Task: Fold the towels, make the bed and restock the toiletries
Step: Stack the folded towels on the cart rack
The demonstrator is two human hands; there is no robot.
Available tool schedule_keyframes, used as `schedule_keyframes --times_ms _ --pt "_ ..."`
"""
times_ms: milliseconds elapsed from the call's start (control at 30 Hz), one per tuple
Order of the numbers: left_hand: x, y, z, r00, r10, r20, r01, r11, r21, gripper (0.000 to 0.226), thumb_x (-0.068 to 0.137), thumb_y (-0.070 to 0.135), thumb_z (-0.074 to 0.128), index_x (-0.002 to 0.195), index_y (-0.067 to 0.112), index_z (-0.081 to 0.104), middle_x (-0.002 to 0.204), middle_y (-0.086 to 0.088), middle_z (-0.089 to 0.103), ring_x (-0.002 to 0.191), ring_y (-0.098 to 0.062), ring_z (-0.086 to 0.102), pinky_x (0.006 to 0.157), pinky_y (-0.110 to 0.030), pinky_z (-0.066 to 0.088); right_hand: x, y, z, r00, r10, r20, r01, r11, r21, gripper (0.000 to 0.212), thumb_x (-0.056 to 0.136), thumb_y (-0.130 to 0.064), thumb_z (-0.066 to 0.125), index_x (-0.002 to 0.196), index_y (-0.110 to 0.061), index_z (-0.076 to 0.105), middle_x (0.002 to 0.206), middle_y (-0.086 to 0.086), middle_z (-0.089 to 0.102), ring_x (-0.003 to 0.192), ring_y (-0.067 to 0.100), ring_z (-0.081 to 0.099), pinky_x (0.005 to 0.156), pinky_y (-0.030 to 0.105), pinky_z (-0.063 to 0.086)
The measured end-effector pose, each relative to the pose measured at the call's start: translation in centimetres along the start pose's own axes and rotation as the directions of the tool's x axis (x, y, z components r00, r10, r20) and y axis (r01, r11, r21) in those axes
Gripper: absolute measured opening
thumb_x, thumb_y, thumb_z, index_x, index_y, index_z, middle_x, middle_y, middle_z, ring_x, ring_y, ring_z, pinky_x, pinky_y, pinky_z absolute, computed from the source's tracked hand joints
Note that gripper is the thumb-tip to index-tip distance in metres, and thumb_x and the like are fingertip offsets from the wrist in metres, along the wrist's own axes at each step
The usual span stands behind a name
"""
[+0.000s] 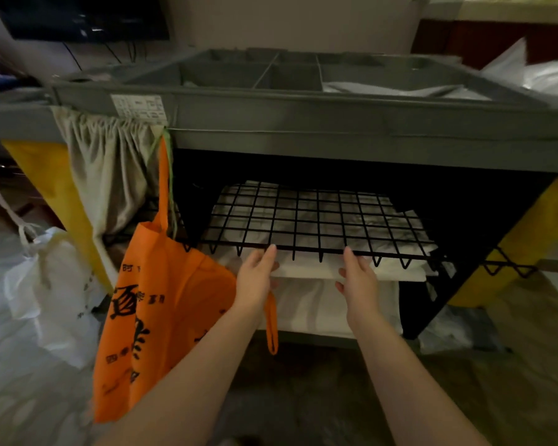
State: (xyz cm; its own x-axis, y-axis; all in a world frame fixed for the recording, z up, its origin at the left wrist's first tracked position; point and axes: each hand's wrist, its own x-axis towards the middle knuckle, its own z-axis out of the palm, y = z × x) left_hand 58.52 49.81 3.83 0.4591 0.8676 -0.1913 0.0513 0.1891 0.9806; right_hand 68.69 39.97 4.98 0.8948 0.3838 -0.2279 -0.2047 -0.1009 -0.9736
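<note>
With both hands spread open, left hand (255,278) and right hand (358,278), on the folded linen (306,268) beneath the wire shelf (316,217), grip both edges evenly and draw level toward six o'clock, clear of the orange bag (161,304) at nine.

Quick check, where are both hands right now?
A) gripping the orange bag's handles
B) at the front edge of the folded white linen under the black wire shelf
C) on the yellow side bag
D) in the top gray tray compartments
B: the left hand and right hand both reach the folded white linen just beneath the black wire shelf; the orange bag hangs untouched to the left.
</note>
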Motion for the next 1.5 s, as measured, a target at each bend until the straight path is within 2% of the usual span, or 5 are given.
schedule_keyframes --times_ms 267,700,1033,1267,1500 --pt "-4.6 -0.7 -1.6 0.988 -0.121 -0.091 0.112 0.989 -0.099 0.03 0.096 0.037 0.048 0.079 0.014 0.057 0.085 -0.003 0.066 0.081 -0.014 0.062 0.072 -0.03 0.051 -6.2 1.2 -1.8 0.993 0.013 -0.116 -0.009 0.999 0.038 0.021 0.096 -0.039 0.049 0.079 -0.028 0.054 0.087 0.005 0.06 0.074 0.014 0.053 0.089 0.041 0.047" --pt "-10.2 -2.8 -4.5 0.985 -0.161 -0.059 0.158 0.986 -0.06 0.017 0.095 0.028 0.052 0.085 0.017 0.061 0.093 -0.002 0.067 0.099 -0.015 0.064 0.1 -0.039 0.047 -12.7 3.0 -3.7 0.992 0.016 -0.126 -0.013 1.0 0.023 0.027 0.099 -0.029 0.046 0.081 -0.013 0.057 0.099 0.024 0.054 0.078 0.025 0.049 0.094 0.049 0.044" --pt "-10.8 -3.4 -7.6 0.983 0.105 -0.149 -0.082 0.985 0.151 0.029 0.099 0.032 0.043 0.084 0.021 0.064 0.086 0.002 0.068 0.092 -0.015 0.065 0.087 -0.037 0.052 -14.8 6.5 -4.1 0.922 -0.267 -0.282 0.27 0.962 -0.028 0.005 0.097 -0.027 0.049 0.101 -0.026 0.049 0.091 -0.009 0.051 0.079 0.007 0.051 0.069 0.023 0.042" --pt "-10.5 -1.6 -12.4 0.845 0.409 -0.343 -0.335 0.907 0.255 0.014 0.099 0.019 0.045 0.112 0.021 0.051 0.094 0.006 0.057 0.084 -0.012 0.066 0.069 -0.026 0.051 -16.2 3.5 5.8 0.715 -0.638 0.284 0.685 0.721 -0.104 0.008 0.092 -0.021 0.051 0.1 -0.025 0.051 0.086 -0.009 0.052 0.078 0.001 0.052 0.07 0.01 0.041" --pt "-9.8 0.0 -18.8 0.921 0.186 -0.343 -0.006 0.885 0.465 0.062 0.092 0.037 0.048 0.148 0.022 0.024 0.136 -0.01 0.035 0.127 -0.021 0.036 0.099 -0.018 0.025 -18.1 0.7 17.3 0.721 -0.202 0.663 0.492 0.823 -0.284 0.055 0.095 -0.032 0.053 0.144 -0.018 0.032 0.139 -0.003 0.043 0.125 0.008 0.043 0.103 0.026 0.04"
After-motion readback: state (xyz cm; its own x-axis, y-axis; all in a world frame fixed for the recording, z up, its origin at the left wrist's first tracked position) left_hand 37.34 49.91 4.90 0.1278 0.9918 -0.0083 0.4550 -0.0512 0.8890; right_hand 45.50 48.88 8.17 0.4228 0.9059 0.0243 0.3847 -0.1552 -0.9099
